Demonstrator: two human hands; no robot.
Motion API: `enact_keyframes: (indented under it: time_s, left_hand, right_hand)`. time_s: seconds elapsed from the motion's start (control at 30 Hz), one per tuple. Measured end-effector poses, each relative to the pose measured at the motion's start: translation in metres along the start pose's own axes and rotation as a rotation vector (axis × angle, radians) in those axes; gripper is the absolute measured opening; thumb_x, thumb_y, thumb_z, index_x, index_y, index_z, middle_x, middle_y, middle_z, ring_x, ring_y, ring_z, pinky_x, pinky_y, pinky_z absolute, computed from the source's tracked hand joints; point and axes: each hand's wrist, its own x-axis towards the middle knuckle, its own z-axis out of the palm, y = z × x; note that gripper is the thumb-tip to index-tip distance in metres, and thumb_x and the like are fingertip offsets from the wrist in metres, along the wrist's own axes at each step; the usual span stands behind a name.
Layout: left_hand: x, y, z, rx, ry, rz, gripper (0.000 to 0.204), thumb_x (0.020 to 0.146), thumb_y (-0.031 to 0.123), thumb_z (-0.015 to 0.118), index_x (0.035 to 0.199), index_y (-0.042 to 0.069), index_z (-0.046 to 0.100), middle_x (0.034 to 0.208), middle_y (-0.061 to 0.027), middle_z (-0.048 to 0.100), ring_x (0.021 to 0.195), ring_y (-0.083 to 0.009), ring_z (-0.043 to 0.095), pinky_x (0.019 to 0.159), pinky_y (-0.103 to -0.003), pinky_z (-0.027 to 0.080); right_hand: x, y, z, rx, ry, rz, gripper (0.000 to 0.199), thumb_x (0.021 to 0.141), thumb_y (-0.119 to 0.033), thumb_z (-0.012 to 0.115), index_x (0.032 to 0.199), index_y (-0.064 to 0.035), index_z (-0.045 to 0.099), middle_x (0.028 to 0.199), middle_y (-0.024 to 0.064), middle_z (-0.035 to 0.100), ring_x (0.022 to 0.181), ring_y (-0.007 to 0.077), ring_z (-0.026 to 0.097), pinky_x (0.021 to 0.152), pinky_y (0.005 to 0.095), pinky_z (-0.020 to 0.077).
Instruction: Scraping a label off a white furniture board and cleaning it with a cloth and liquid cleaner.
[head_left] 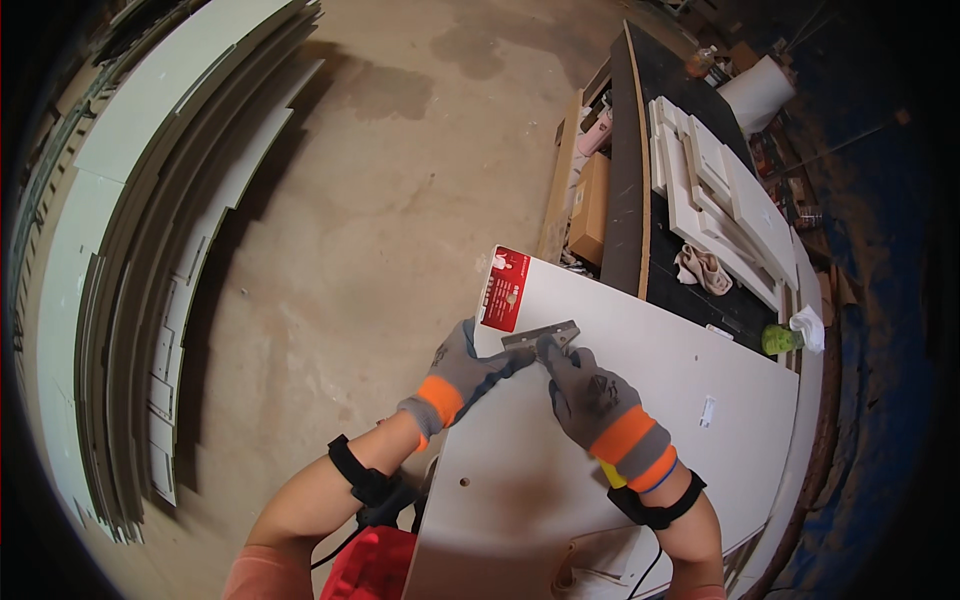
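Both hands wear grey gloves with orange-striped cuffs. Between them, above the white panel [620, 345], is a long grey metal piece [525, 337] with small holes, which looks like a bracket. My left hand [468, 368] grips its near left edge with the thumb stretched toward the right. At its right end, my right hand [590, 393] pinches it, fingers bent and partly hidden from view. Just beyond my left hand, a red and white printed label [503, 290] lies on the panel's far left corner.
A tall stack of boards [110, 270] stands on the floor at left. To the right, a dark bench [625, 190] holds white panel pieces [715, 190], a crumpled cloth [703, 270] and a green bottle [778, 339]. A red object [370, 565] is near the lower edge.
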Motion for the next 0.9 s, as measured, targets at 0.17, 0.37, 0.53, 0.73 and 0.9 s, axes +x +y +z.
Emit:
enact_keyframes:
  time_s: [0.17, 0.37, 0.53, 0.73, 0.9]
  left_hand:
    - [-0.001, 0.001, -0.001, -0.018, 0.027, -0.003, 0.048, 0.080, 0.028, 0.077, 0.112, -0.001, 0.056, 0.096, -0.0055, 0.065, 0.081, -0.0086, 0.058, 0.072, -0.024, 0.051]
    - [0.002, -0.006, -0.001, -0.098, 0.032, -0.005, 0.039, 0.082, 0.023, 0.074, 0.109, 0.000, 0.059, 0.091, -0.0041, 0.066, 0.078, -0.0082, 0.058, 0.070, -0.024, 0.050]
    - [0.001, -0.010, 0.003, -0.170, 0.070, 0.034, 0.032, 0.083, 0.019, 0.073, 0.105, 0.000, 0.059, 0.088, -0.0029, 0.065, 0.076, -0.0073, 0.057, 0.068, -0.022, 0.049]
    - [0.001, -0.009, 0.002, -0.140, 0.065, 0.027, 0.030, 0.084, 0.011, 0.067, 0.109, -0.002, 0.056, 0.091, -0.0064, 0.066, 0.076, -0.0104, 0.060, 0.070, -0.025, 0.051]
    - [0.005, -0.014, 0.000, -0.042, 0.083, 0.047, 0.030, 0.084, 0.016, 0.068, 0.107, -0.001, 0.058, 0.089, -0.0050, 0.066, 0.076, -0.0090, 0.059, 0.070, -0.024, 0.050]
  right_hand:
    - [0.009, -0.010, -0.008, -0.042, -0.089, 0.021, 0.052, 0.090, -0.015, 0.048, 0.140, -0.0060, 0.037, 0.112, 0.0253, 0.055, 0.087, 0.0370, 0.064, 0.074, 0.0419, 0.0523]
    - [0.012, -0.011, -0.005, -0.077, -0.050, 0.012, 0.050, 0.088, -0.016, 0.049, 0.136, -0.0072, 0.041, 0.102, 0.0257, 0.057, 0.079, 0.0412, 0.063, 0.071, 0.0457, 0.0517]
    - [0.017, -0.023, -0.022, -0.121, -0.219, 0.042, 0.049, 0.092, -0.015, 0.043, 0.138, 0.0005, 0.037, 0.114, 0.0246, 0.056, 0.092, 0.0365, 0.064, 0.077, 0.0411, 0.0524]
    - [0.020, -0.024, -0.021, -0.167, -0.209, 0.020, 0.050, 0.090, -0.014, 0.044, 0.137, 0.0027, 0.037, 0.115, 0.0261, 0.056, 0.091, 0.0370, 0.064, 0.075, 0.0411, 0.0531]
    - [0.018, -0.020, -0.005, -0.172, -0.140, 0.036, 0.051, 0.088, -0.013, 0.046, 0.137, -0.0020, 0.039, 0.110, 0.0258, 0.056, 0.085, 0.0374, 0.064, 0.072, 0.0419, 0.0533]
